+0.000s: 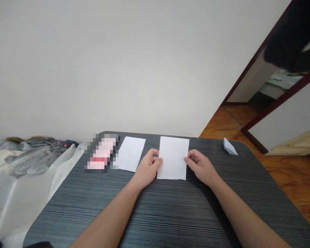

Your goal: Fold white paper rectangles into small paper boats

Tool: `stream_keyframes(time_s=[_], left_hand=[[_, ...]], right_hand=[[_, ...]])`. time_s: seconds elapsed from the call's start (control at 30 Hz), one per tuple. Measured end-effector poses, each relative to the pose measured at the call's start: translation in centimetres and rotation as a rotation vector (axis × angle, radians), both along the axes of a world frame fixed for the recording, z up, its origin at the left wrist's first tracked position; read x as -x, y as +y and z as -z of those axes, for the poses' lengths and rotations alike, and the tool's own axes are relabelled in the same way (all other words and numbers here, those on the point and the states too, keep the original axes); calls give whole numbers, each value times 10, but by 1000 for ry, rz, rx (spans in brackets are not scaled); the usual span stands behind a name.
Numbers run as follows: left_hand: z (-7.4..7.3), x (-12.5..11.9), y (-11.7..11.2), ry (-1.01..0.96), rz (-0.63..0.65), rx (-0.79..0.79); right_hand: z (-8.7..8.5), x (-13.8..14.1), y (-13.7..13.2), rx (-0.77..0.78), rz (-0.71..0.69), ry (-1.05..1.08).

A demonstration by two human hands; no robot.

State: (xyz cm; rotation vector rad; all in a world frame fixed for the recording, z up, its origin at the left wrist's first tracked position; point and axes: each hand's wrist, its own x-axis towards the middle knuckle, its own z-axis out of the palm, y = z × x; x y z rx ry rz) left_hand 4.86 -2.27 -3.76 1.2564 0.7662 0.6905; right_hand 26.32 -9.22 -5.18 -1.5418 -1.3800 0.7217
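Holding a white sheet [173, 158] upright in length, by its two side edges, over the middle of a dark, streaky table [175, 213], toward the far edge. Clamped on the left edge with the left hand [148, 167]: thumb laid on the front, fingers curled in at the back. Pinched at the right edge with the right hand [201, 165], thumb tip on the border, fingers bent behind. Cannot tell whether flat on the table or lifted slightly off it.

Lying just beside the left hand, near the far edge, a second white paper [130, 153]; cannot tell whether single or stacked. Next to that, farther left, a pink and dark thing [103, 151], blocked out into squares and too coarse to name. Resting well apart near the far right corner, a small folded paper [229, 147] with pointed ends.

Heaped left of the table, clear plastic bags [33, 162], with pale and dark contents, too blurred to make out. Rising behind the table, a plain pale wall [119, 62]; spread out to the right, a brown wooden floor [294, 179].
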Motion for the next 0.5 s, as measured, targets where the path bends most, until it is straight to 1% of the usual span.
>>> stream_keyframes(time_s=[0.2,0.4,0.5], left_hand=[[-1,1,0,9,43,-17],[-5,2,0,35,66,-49],[-6,1,-1,38,67,-51]], right_hand=[[-1,5,-2,65,-89,150],[-2,5,-4,89,-142,136],[-2,4,-5,90,-176,163]])
